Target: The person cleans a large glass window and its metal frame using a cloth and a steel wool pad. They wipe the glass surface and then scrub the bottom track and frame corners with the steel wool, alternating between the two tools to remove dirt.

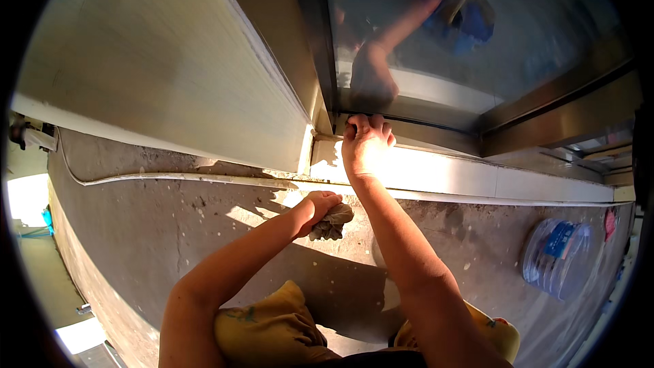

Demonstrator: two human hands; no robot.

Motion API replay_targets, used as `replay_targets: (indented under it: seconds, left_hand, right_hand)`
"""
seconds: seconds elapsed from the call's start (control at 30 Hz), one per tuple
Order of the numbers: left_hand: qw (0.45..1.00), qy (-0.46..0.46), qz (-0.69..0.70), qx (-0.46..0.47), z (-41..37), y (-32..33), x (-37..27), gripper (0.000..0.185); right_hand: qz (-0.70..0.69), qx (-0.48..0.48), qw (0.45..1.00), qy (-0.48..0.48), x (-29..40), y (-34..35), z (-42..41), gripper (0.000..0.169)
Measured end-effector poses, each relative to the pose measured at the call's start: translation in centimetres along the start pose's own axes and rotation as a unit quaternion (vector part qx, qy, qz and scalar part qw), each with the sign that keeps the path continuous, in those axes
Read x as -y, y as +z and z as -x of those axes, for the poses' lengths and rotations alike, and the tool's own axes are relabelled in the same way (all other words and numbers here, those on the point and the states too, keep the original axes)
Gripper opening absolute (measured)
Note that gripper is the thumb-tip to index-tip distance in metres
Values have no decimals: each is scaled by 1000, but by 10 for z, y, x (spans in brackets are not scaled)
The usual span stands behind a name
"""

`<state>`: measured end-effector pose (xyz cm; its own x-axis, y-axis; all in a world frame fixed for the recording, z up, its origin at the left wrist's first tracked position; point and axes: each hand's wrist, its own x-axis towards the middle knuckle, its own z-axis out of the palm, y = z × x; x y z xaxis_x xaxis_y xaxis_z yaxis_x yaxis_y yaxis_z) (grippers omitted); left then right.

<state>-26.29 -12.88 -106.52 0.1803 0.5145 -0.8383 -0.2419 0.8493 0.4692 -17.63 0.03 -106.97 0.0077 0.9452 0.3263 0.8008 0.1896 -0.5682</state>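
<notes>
My left hand [315, 208] grips a crumpled grey-brown cloth [333, 222] above the concrete floor, just short of the sill. Farther forward, my right hand [368, 139] rests with curled fingers against the lower rail of a metal-framed glass door or window [434, 135], near its left corner. A small dark patch shows by the right thumb; whether those fingers hold anything is hidden. Bright sun falls on the white sill [434, 168] beneath that hand. The dark glass pane [536, 36] mirrors an arm and blue shapes.
A pale wall or panel [163, 71] rises at the left. A white hose or cable [153, 176] runs along the floor by its base. At the right a clear plastic container [557, 258] with a blue label lies near a small red object [610, 224]. My yellow-clad knees [271, 324] are below.
</notes>
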Motion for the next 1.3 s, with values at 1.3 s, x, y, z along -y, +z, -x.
replay_targets:
  seconds: [1.3]
  left_hand:
    - [999,2,-1,36,-6,2,7,21]
  right_hand:
    - [-24,24,999,-26,12,16,-3,17]
